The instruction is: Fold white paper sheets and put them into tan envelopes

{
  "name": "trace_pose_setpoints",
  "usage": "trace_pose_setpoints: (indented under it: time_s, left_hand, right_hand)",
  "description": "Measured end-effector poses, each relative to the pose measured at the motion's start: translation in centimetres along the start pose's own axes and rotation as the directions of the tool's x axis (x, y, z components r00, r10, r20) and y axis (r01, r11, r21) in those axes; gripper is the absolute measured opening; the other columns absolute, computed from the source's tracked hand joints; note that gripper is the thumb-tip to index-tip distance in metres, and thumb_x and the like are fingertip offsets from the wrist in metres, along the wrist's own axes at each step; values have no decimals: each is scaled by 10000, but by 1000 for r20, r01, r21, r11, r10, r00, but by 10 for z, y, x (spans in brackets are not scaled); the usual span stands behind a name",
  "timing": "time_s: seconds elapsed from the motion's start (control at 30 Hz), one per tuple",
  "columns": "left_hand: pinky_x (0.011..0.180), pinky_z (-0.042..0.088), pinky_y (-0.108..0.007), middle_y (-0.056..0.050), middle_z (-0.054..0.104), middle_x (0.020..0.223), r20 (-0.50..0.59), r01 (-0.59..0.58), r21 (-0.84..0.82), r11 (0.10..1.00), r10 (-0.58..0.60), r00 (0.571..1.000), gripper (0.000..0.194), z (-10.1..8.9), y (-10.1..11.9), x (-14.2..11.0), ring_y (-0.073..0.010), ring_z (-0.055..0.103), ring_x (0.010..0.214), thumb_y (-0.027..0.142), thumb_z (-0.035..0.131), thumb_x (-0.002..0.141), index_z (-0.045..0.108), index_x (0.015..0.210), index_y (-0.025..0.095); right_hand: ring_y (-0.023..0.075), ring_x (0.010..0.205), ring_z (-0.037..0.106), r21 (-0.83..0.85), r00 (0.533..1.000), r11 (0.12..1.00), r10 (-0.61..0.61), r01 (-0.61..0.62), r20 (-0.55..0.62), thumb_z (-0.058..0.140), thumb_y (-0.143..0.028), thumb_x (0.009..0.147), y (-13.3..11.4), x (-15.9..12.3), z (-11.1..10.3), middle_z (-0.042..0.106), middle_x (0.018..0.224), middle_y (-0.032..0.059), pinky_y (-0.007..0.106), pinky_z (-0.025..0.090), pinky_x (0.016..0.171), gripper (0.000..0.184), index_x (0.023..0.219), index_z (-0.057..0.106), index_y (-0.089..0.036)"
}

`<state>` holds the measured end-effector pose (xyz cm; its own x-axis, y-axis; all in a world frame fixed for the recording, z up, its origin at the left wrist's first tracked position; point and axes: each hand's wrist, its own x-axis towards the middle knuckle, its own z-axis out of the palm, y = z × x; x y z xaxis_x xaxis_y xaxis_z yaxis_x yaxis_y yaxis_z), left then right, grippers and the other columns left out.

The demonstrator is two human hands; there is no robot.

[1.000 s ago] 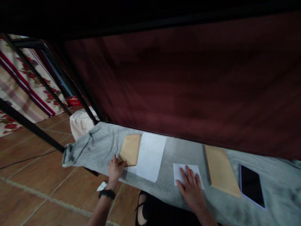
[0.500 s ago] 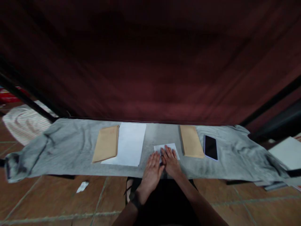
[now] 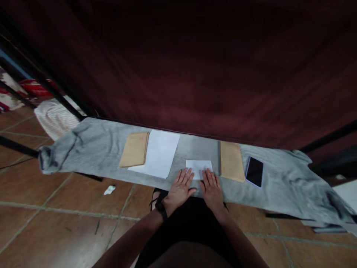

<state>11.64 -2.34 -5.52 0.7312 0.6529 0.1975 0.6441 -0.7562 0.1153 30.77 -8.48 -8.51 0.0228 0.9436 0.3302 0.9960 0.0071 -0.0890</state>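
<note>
A small white folded-looking paper (image 3: 198,168) lies flat on the grey cloth (image 3: 195,147) in front of me. My left hand (image 3: 180,189) rests palm down at its left edge, fingers stretched out. At the paper's right edge lies my right hand (image 3: 212,189), also flat, with fingertips over the corner. Neither hand grips anything. To the left, larger white sheets (image 3: 160,154) lie beside a stack of brown envelopes (image 3: 134,149), which covers part of them. More brown envelopes (image 3: 232,162) lie to the right of my right hand.
A phone (image 3: 254,172) with a dark screen lies right of the right-hand envelopes. Behind the cloth-covered surface hangs a dark red curtain (image 3: 189,93). A crumpled white scrap (image 3: 109,190) is on the tiled floor. Dark metal bars (image 3: 60,96) stand at the left.
My hands have moved apart from the middle of the small paper to its two sides, uncovering more of it. The whole view has tilted and shifted slightly.
</note>
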Motion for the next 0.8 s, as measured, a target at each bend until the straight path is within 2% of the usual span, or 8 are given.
trace_pose_setpoints:
  time_s: [0.1, 0.2, 0.4, 0.63, 0.8]
  left_hand:
    - [1249, 184, -482, -140, 302, 1635, 43, -66, -44, 997, 68, 997, 675, -3, 3, 5, -258, 207, 1533, 537, 451, 995, 318, 1548, 175]
    - [1248, 179, -458, -155, 297, 1635, 68, -80, -63, 995, 85, 994, 689, -4, 2, 5, -259, 190, 1536, 537, 462, 993, 317, 1545, 151]
    - [1244, 177, -452, -162, 269, 1642, 84, -106, -87, 991, 114, 990, 727, -6, -3, 2, -273, 181, 1537, 525, 531, 968, 302, 1547, 150]
    - [1247, 175, -447, -155, 248, 1651, 74, -117, -87, 989, 123, 990, 728, -3, -5, 1, -269, 165, 1541, 515, 541, 965, 292, 1552, 163]
    - [1238, 212, -455, -177, 301, 1628, 45, -130, -47, 990, 132, 990, 721, 2, -5, 2, -278, 219, 1527, 512, 545, 963, 319, 1537, 140]
  right_hand:
    - [281, 1474, 324, -1, 996, 998, -57, 57, 63, 303, -367, 1063, 0, -6, -8, 321, 1624, 120, 508, 215, 1198, 532, 1565, 335, -192]
    - [283, 1474, 327, -22, 994, 998, -51, 54, 93, 292, -364, 1067, -1, -10, -12, 301, 1631, 125, 503, 218, 1194, 523, 1558, 351, -196]
    - [301, 1458, 348, -16, 1000, 1000, -1, 1, 31, 273, -419, 1069, 5, -18, -8, 321, 1618, 157, 504, 252, 1181, 561, 1556, 351, -153]
    - [297, 1453, 360, 16, 999, 999, 35, -34, -11, 268, -441, 1070, 15, -30, -4, 327, 1609, 183, 488, 298, 1174, 609, 1581, 265, -111]
    - [291, 1481, 322, 59, 999, 998, 35, -34, -6, 253, -404, 1071, 3, -17, -8, 319, 1616, 169, 496, 306, 1177, 596, 1591, 227, -116]
